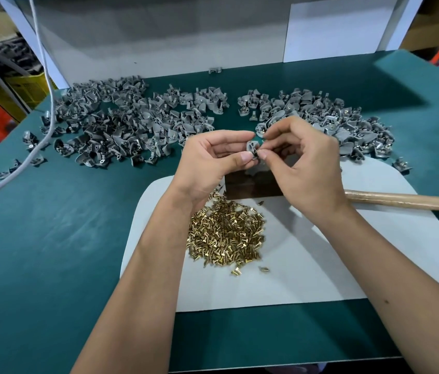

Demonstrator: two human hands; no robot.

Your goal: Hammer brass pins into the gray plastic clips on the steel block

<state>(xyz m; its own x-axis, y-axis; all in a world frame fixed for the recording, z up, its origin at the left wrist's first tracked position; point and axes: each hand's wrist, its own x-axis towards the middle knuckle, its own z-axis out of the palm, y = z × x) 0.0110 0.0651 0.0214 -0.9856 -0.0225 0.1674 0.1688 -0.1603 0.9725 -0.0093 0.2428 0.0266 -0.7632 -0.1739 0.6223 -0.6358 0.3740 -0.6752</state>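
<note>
My left hand (213, 157) pinches a gray plastic clip (252, 147) between thumb and fingers, held in the air above the steel block (253, 186). My right hand (304, 163) meets it from the right, thumb and forefinger pinched at the clip on something too small to make out. The dark steel block lies on a white mat (320, 252), partly hidden by both hands. A heap of brass pins (225, 236) lies on the mat just below the block. A wooden hammer handle (407, 202) sticks out to the right behind my right wrist; its head is hidden.
Two large heaps of gray clips lie on the green table (51, 238), one at the back left (121, 125) and one at the back right (334, 122). A white cable (43, 76) hangs down on the left. A white panel stands behind.
</note>
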